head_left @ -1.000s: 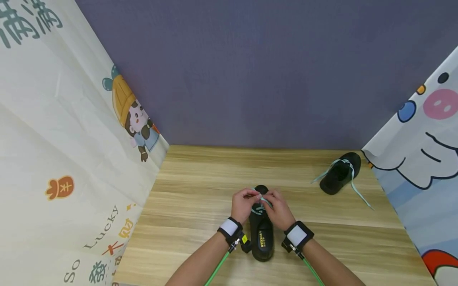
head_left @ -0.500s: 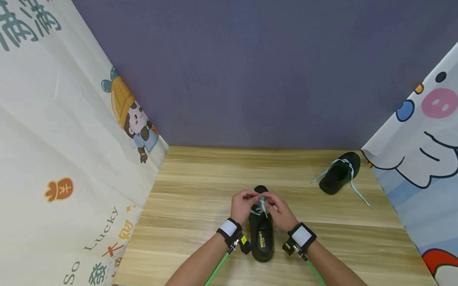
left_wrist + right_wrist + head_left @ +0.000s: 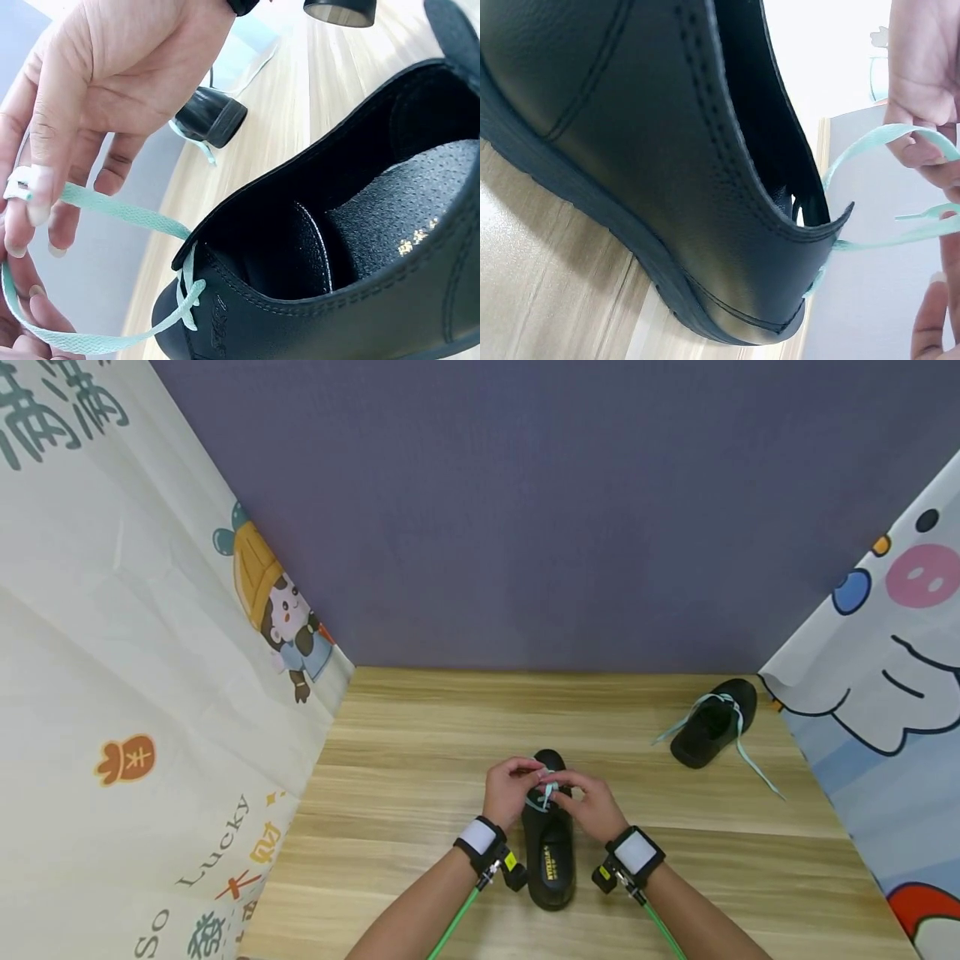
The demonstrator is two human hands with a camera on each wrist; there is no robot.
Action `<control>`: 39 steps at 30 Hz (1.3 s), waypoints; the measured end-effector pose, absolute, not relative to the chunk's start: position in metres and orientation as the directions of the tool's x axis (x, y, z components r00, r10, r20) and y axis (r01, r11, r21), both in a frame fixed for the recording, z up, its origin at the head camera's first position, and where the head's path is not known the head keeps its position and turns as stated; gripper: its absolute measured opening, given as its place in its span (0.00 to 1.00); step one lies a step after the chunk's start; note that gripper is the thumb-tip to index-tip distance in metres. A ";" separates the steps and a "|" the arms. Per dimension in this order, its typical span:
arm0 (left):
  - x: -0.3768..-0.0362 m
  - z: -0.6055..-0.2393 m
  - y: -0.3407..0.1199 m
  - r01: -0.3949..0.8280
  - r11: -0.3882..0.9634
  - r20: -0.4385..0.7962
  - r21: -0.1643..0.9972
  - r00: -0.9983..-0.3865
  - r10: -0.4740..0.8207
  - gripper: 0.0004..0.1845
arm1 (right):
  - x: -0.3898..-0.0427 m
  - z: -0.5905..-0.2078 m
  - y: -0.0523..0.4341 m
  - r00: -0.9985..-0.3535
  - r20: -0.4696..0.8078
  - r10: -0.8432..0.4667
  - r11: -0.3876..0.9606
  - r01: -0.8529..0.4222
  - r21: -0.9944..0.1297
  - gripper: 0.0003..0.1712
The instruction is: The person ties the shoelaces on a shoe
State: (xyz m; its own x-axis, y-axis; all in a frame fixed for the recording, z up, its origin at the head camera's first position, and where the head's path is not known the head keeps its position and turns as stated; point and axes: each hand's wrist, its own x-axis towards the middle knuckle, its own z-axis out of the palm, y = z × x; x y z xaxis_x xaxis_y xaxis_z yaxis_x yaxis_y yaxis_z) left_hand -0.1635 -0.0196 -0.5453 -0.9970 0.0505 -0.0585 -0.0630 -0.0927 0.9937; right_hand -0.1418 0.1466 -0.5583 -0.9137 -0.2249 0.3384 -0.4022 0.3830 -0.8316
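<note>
A black leather shoe (image 3: 549, 852) stands in the middle of the wooden table (image 3: 420, 760), heel toward me. Both hands work above its front. My left hand (image 3: 525, 772) pinches one part of the mint-green lace (image 3: 548, 793). My right hand (image 3: 567, 785) pinches another part just beside it. In the left wrist view the right hand (image 3: 30, 202) holds a lace (image 3: 112, 214) loop running up from the shoe's (image 3: 337, 300) eyelets. The right wrist view shows the left hand (image 3: 922, 142) gripping the lace (image 3: 870, 150) above the shoe (image 3: 630, 150).
A second black shoe (image 3: 712, 722) lies at the far right of the table, its mint lace (image 3: 753, 764) trailing loose. Printed cloth panels (image 3: 150, 693) close in both sides, and a purple wall stands behind. Green cables hang from both wrist straps.
The hands stayed over the shoe's front. My right hand shifted slightly to the right and lower, reworking the lace between the fingers. The shoes have not moved.
</note>
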 end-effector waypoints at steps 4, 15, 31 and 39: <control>-0.161 -0.546 -0.020 -0.078 -0.091 -0.073 0.993 -0.995 0.063 0.06 | -0.140 -0.560 0.148 -0.919 0.337 -0.204 0.387 -0.392 -0.835 0.16; -0.155 -0.555 -0.027 -0.052 0.018 -0.053 0.998 -0.996 0.074 0.07 | -0.134 -0.571 0.155 -0.927 0.364 -0.086 0.359 -0.370 -0.857 0.05; -0.141 -0.593 -0.111 0.019 0.434 -0.001 0.901 -0.999 0.047 0.02 | -0.107 -0.597 0.253 -0.956 0.269 0.117 0.481 -0.182 -0.858 0.04; -0.133 -0.608 -0.128 0.007 0.494 -0.023 0.870 -0.998 0.055 0.03 | -0.100 -0.604 0.274 -0.971 0.195 0.136 0.596 -0.077 -0.800 0.07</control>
State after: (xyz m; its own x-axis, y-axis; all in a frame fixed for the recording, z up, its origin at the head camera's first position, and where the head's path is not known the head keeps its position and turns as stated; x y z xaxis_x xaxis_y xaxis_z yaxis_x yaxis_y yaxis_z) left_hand -0.1332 -0.1277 -0.6079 -0.9982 0.0552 -0.0234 0.0069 0.4938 0.8695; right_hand -0.0996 0.2743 -0.6041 -0.9712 0.1362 0.1955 -0.0774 0.5956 -0.7996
